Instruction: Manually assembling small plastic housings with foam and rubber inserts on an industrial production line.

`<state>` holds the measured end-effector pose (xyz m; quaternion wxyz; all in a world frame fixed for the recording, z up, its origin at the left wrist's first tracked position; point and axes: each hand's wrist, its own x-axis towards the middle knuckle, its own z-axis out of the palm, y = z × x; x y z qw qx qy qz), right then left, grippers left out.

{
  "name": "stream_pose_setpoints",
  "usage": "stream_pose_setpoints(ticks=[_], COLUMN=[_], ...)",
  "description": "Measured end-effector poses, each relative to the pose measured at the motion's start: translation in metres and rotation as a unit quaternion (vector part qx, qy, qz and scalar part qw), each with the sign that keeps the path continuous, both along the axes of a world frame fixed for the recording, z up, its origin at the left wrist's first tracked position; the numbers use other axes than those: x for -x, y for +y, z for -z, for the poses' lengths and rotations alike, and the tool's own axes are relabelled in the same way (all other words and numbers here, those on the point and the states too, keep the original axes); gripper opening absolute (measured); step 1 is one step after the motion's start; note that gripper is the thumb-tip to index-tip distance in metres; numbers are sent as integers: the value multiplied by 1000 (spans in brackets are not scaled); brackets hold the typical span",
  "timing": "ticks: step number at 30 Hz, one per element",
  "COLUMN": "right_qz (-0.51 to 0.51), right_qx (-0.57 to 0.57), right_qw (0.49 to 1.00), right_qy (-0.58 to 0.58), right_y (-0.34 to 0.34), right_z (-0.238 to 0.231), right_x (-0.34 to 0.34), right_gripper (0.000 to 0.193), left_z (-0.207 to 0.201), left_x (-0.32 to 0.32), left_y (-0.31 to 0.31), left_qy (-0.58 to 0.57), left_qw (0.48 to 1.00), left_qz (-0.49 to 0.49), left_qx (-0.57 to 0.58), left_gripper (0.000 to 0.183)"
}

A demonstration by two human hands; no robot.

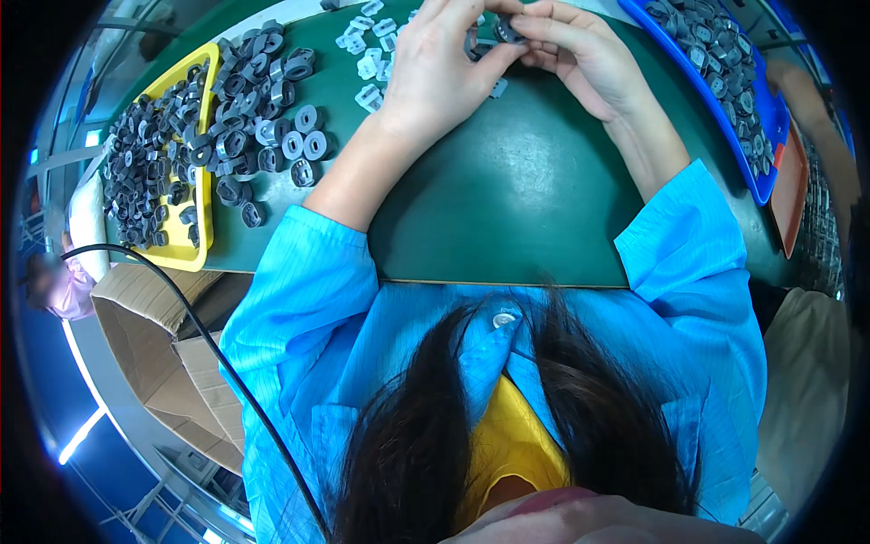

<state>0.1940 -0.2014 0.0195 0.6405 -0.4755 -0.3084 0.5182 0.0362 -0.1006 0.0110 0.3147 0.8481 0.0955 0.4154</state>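
Near the far edge of the green table my two hands meet over a small dark grey plastic part [509,30]. My right hand [587,62] is closed, its thumb and fingertips pinching that part. My left hand [439,68] curls in from the other side, its thumb reaching to the same part. Another dark bit shows under the left fingers, partly hidden. Small translucent clear plastic pieces [370,63] lie scattered beside my left hand. Further left is a loose heap of dark grey ring-shaped parts [258,100].
A yellow tray [205,218] of dark grey parts stands at the left. At the right, a blue tray [764,189] holds more grey parts, with an orange-red tray [790,195] beside it. An open cardboard box [149,349] and a black cable [195,317] are at lower left. Another person's arm [802,100] shows far right.
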Motion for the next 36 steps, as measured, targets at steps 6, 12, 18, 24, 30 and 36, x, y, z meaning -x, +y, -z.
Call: stream_pose_setpoints(ticks=[6, 12, 18, 24, 30, 36], right_qz=[23, 49, 72, 100, 112, 206], right_qx=[5, 19, 12, 10, 31, 31], right_qw=[997, 989, 974, 951, 931, 826], right_qy=[-80, -139, -213, -294, -345, -523], right_y=[-8, -10, -3, -8, -5, -44], right_z=[-1, 6, -25, -48, -30, -41], right_x=[-49, -57, -12, -2, -22, -132], right_gripper=[16, 18, 19, 20, 22, 16], left_z=[-15, -22, -8, 0, -10, -18], left_x=[9, 8, 7, 1, 8, 16], left_y=[9, 5, 13, 8, -7, 14], left_qy=[96, 121, 20, -16, 101, 159], left_qw=[988, 984, 995, 993, 984, 937], left_qz=[94, 99, 67, 87, 95, 41], left_qx=[77, 89, 77, 72, 107, 308], left_gripper=[34, 35, 36, 37, 49, 36])
